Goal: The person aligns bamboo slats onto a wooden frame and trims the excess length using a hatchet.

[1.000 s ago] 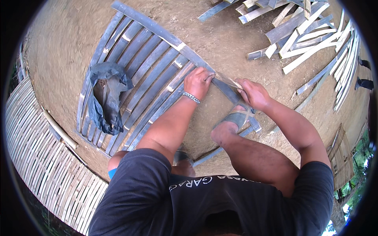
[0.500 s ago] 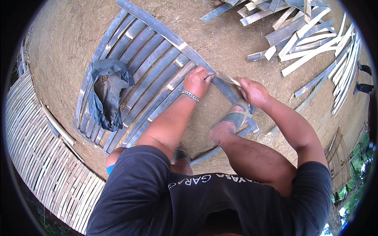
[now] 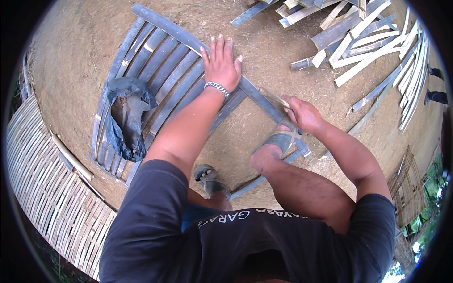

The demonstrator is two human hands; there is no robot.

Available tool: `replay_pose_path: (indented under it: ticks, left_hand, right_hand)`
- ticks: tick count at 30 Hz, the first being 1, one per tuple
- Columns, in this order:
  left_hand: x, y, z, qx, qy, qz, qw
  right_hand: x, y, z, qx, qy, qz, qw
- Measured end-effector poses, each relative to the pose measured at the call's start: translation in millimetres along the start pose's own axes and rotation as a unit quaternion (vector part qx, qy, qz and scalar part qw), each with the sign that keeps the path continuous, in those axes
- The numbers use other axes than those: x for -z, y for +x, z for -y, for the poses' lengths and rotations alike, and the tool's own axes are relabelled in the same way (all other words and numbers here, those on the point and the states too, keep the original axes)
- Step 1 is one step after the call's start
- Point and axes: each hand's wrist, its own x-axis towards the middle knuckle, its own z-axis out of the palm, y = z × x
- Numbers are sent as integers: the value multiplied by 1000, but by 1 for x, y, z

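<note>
A ladder-like frame of dark bamboo slats (image 3: 172, 59) lies on the ground in front of me. My left hand (image 3: 222, 70) rests flat across its slats and far rail, fingers spread, holding nothing. My right hand (image 3: 304, 114) is closed round a slim, light wooden-handled tool (image 3: 273, 97), somewhat like a hammer, blurred at its far end. That tool hovers over the rail (image 3: 258, 100), right of my left hand. My sandalled right foot (image 3: 279, 141) is on the near end of this rail. An open dark plastic bag (image 3: 127, 118) with small brown bits inside sits on the slats.
Split bamboo pieces (image 3: 349, 40) are heaped at the far right, beside long pale strips (image 3: 413, 80). A slatted bamboo panel (image 3: 52, 188) lies at left, near a loose bamboo pole (image 3: 71, 158). My left sandal (image 3: 207, 179) stands inside the frame's near part. Someone's dark footwear (image 3: 436, 96) shows at the right edge.
My left hand has moved up and left from the rail near the tool, its closed fingers now spread flat on the slats. The right hand keeps its grip, nearly in place.
</note>
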Motion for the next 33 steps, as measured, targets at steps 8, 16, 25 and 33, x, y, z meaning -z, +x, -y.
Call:
replay_pose_path:
  ticks: [8,16,25,33]
  left_hand:
    - [-10,2,-5,-2,49,36,998]
    - [-13,-3,-6,-3,46,37,998]
    - [-10,-6,-6,-4,47,45,998]
    - [-8,-2,-5,1,55,57,997]
  right_hand:
    - [-4,1,3,151,-16,-28,988]
    - [-5,24,6,119,-50,-12,992]
    - [6,12,-9,268,42,-73,960]
    - [11,17,-3,273,17,-26,962]
